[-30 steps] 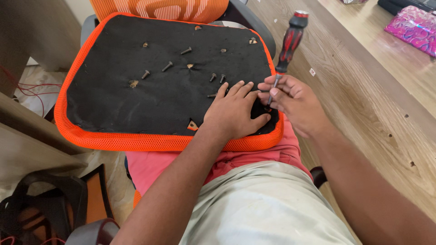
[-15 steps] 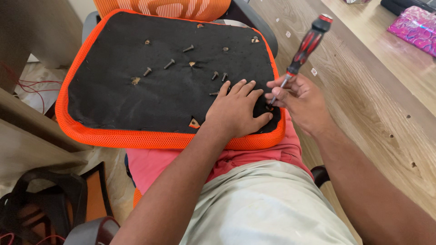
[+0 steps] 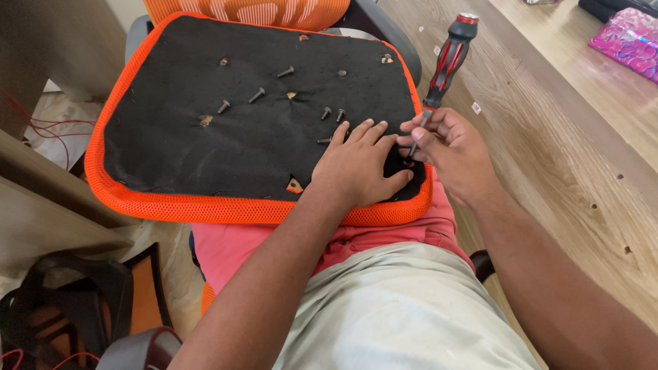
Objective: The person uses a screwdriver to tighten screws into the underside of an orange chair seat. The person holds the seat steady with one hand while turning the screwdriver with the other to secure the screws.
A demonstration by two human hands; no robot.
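Note:
An upturned chair seat (image 3: 171, 144) with a black underside and orange mesh rim rests on my lap. My left hand (image 3: 358, 168) lies flat on its near right corner, fingers spread. My right hand (image 3: 449, 151) pinches the metal shaft of a red-and-black screwdriver (image 3: 447, 62), whose tip points down at the seat's right edge beside my left fingers. Several dark screws (image 3: 257, 94) lie loose on the black fabric, and torn spots (image 3: 295, 185) show orange underneath.
A wooden floor (image 3: 548, 151) runs along the right. A pink patterned package (image 3: 627, 41) lies at the far right. An orange chair back (image 3: 260, 10) is at the top. Chair parts and red wires (image 3: 41, 127) sit at the left.
The screwdriver handle has tilted further right and away. My right hand shifted slightly on the shaft. My left hand has stayed flat on the seat.

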